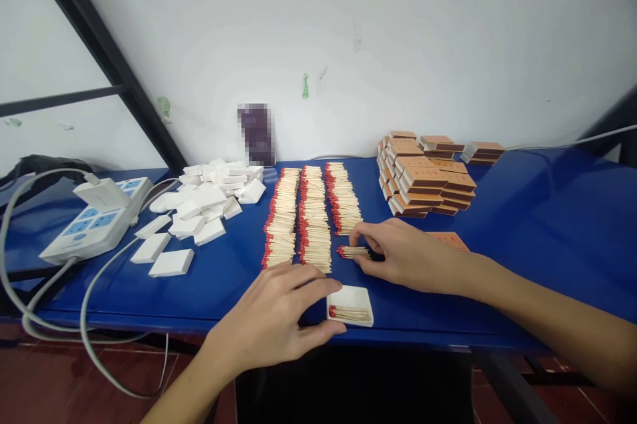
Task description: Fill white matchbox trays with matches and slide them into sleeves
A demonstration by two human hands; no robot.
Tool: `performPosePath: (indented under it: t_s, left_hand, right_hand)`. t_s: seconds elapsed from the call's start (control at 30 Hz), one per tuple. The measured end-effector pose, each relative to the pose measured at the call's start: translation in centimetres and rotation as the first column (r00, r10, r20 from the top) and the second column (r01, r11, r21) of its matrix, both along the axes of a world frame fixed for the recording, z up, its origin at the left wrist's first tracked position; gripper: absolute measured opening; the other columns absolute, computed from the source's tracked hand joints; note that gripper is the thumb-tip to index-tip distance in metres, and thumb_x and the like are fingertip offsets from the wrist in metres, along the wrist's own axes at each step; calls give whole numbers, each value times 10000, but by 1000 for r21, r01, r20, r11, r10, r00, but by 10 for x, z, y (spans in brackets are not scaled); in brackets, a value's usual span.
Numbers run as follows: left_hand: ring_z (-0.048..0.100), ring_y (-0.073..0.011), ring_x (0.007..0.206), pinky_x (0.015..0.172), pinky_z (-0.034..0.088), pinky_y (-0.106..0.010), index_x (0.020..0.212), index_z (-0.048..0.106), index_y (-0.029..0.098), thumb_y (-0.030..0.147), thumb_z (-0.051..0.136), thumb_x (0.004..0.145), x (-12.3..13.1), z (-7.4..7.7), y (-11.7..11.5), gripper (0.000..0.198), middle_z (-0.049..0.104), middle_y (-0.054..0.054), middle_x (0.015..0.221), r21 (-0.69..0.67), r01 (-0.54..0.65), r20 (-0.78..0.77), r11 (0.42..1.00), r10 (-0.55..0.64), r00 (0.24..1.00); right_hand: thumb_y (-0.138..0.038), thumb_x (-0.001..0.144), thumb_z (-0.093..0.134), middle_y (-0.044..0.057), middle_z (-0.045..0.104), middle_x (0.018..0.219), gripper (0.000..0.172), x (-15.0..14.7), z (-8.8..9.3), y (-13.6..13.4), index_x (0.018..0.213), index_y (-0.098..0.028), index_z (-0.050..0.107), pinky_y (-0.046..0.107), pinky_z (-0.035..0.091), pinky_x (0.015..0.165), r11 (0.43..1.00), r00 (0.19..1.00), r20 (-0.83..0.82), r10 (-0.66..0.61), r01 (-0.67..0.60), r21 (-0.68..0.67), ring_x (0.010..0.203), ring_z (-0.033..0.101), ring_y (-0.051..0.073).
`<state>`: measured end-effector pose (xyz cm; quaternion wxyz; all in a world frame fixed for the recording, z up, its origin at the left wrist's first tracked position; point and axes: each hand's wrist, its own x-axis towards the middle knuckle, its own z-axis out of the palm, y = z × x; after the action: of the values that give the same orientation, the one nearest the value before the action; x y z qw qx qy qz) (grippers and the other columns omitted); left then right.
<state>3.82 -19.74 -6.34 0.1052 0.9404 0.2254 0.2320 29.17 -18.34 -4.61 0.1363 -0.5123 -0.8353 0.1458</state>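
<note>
My left hand (291,311) grips a small white matchbox tray (355,294) by its left end, thumb and forefinger on opposite sides, near the table's front edge. Some red-tipped matches (351,313) lie along the near side of this tray. Just beyond it, my right hand (398,255) pinches a small bunch of matches (352,252) between thumb and fingers, red heads pointing left. Three long rows of matches, a left row (282,218), a middle row (314,218) and a right row (343,198), lie on the blue table (223,284) beyond my hands.
White empty trays (204,202) are heaped at the left. Orange-brown matchbox sleeves (423,175) are stacked at the right, and another sleeve (450,240) lies behind my right wrist. A power strip (97,218) with white cables sits far left. A blurred dark object (257,135) leans on the wall.
</note>
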Motion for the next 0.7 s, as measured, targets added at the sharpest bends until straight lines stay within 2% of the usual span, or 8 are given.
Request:
performPosePath:
  t_s: [0.23,0.4,0.57,0.7]
  left_hand:
    - [692,-237,885,763,544,-382,1173,645,186,365,686,925,1,0,1,309,719,-53,1027,7,0,1,1000,0,1000]
    - [691,-237,891,768,542,-385,1159,645,188,358,696,918,0,0,1,300,718,-46,1024,18,0,5,1000,0,1000]
    - [696,-236,876,763,541,-388,1146,649,182,367,703,912,0,0,1,303,718,-42,1005,33,-7,5,999,7,1000]
    - [704,-239,880,767,543,-388,1137,649,179,369,718,902,0,-1,1,310,723,-46,1010,37,-8,11,999,8,1000]
  right_hand:
    - [-362,948,548,-33,527,662,161,3,-3,2,915,-219,615,271,307,552,1000,999,-37,0,-1,-30,572,455,136]
    - [-282,912,561,-52,488,622,96,1,-3,3,907,-215,630,263,317,566,999,999,-48,-8,6,-49,545,427,123]
    - [-299,934,540,-51,467,603,138,1,-2,2,918,-214,649,267,314,578,1000,1000,-12,5,-5,-30,544,433,128]
    - [-294,963,512,-25,523,642,160,1,0,0,918,-214,643,279,327,615,999,999,43,33,-33,-1,604,482,150]
